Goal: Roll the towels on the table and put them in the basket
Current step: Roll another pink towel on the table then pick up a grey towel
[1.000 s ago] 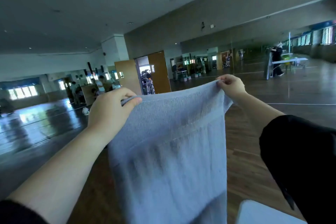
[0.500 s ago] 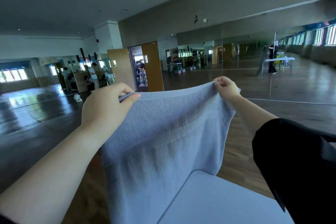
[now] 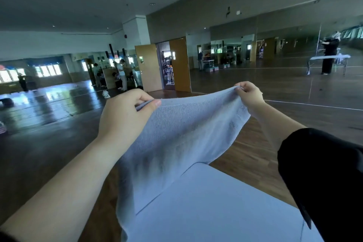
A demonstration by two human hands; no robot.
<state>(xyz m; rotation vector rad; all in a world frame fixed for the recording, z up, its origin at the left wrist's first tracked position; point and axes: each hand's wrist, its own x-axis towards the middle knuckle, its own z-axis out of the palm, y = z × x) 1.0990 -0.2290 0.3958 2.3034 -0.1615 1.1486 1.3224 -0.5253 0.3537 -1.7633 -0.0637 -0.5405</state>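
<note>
**Holding towel up over table**

Pinching one top corner in the left hand, thumb on top; gripping the other corner in the right hand, farther out. Stretched between both, sagging mid-edge, hanging down across the table's left edge.

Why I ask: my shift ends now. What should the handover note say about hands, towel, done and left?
Left hand pinches the top left corner of the towel; right hand pinches the top right one.
The towel hangs spread between them, its lower part over the left edge of the table.
Done: towel lifted and opened out.
Left: lay it flat, roll it, put it in the basket, which is not in view.
</note>
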